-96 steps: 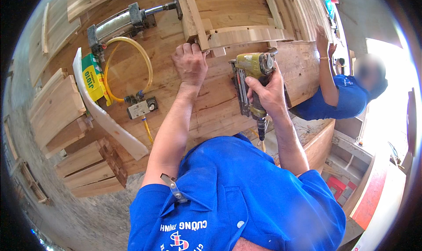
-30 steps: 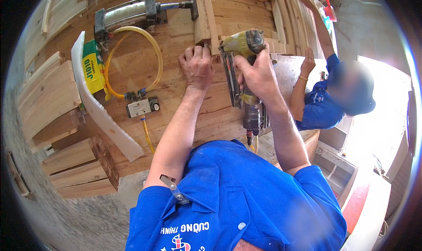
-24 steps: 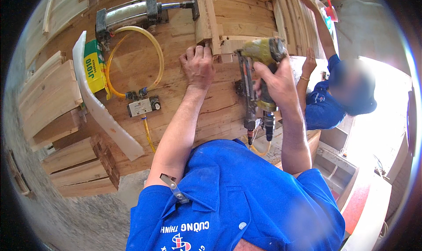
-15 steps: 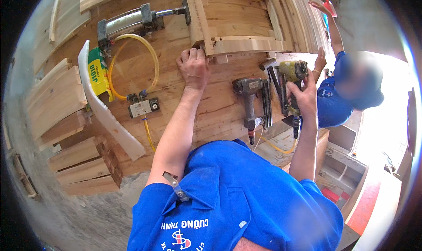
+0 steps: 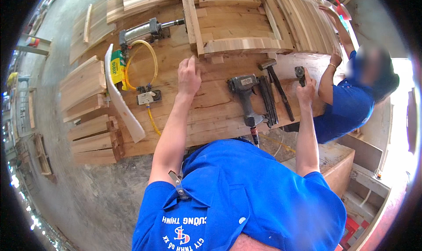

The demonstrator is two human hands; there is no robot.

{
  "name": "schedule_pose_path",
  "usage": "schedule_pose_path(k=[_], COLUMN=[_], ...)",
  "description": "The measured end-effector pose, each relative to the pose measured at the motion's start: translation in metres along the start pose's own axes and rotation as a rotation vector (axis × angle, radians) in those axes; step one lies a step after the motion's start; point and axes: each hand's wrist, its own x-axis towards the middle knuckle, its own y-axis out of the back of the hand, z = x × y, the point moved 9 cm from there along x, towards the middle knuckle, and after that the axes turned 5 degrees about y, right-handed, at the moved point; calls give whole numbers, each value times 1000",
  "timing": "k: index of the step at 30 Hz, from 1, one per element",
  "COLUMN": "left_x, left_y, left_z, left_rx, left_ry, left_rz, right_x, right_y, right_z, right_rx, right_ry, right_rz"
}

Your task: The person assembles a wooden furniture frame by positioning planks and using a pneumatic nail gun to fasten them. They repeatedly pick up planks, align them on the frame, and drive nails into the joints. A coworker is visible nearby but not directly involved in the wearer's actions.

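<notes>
My left hand (image 5: 189, 78) is on the workbench just below the near left corner of a wooden frame (image 5: 246, 46). Its fingers are curled in, and whatever they may hold is hidden. My right hand (image 5: 306, 91) grips a nail gun (image 5: 300, 71) over the right side of the bench. The tool is seen nearly end-on, its body mostly hidden by the hand. Left of it lies a hammer (image 5: 280, 89) with a dark handle. A second, grey-black nail gun (image 5: 245, 84) rests beside the hammer, with a hose fitting at its lower end.
An air cylinder (image 5: 143, 32) with yellow tubing (image 5: 156, 66) and a valve (image 5: 148, 97) sits left. A white curved strip (image 5: 121, 99) and wood pieces (image 5: 85, 86) line the bench's left end. A co-worker in blue (image 5: 347, 99) reaches over slats (image 5: 303, 26) at the right.
My left hand has drawn slightly away from the frame's corner. My right hand has moved the nail gun away from the hammer and turned it nearly end-on. The view has shifted.
</notes>
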Motion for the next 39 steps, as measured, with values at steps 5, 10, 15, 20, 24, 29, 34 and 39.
schedule_pose_path(k=[5,10,15,20,24,29,34,39], left_x=[-63,-131,-163,-158,-143,-71,71,199], left_y=[80,160,238,298,310,285,290,280], left_z=[29,32,-20,-57,-87,-116,-128,-204], left_rx=[-186,-263,-343,-358,-532,-712,-780,-410], left_ry=[154,251,539,610,661,646,516,529], left_rz=[-95,-33,225,503,576,443,392,273], right_x=[-1,-7,-56,-125,-143,-145,-139,-147], right_y=[-15,-15,8,-9,-24,-15,4,14], right_z=[3,-4,-95,-204,-224,-221,-204,-169], right_rx=[-60,-133,549,655,679,646,615,563], right_ry=[-16,223,241,585,569,512,376,86], right_rz=[-2,194,160,-97,-186,-180,-154,-68])
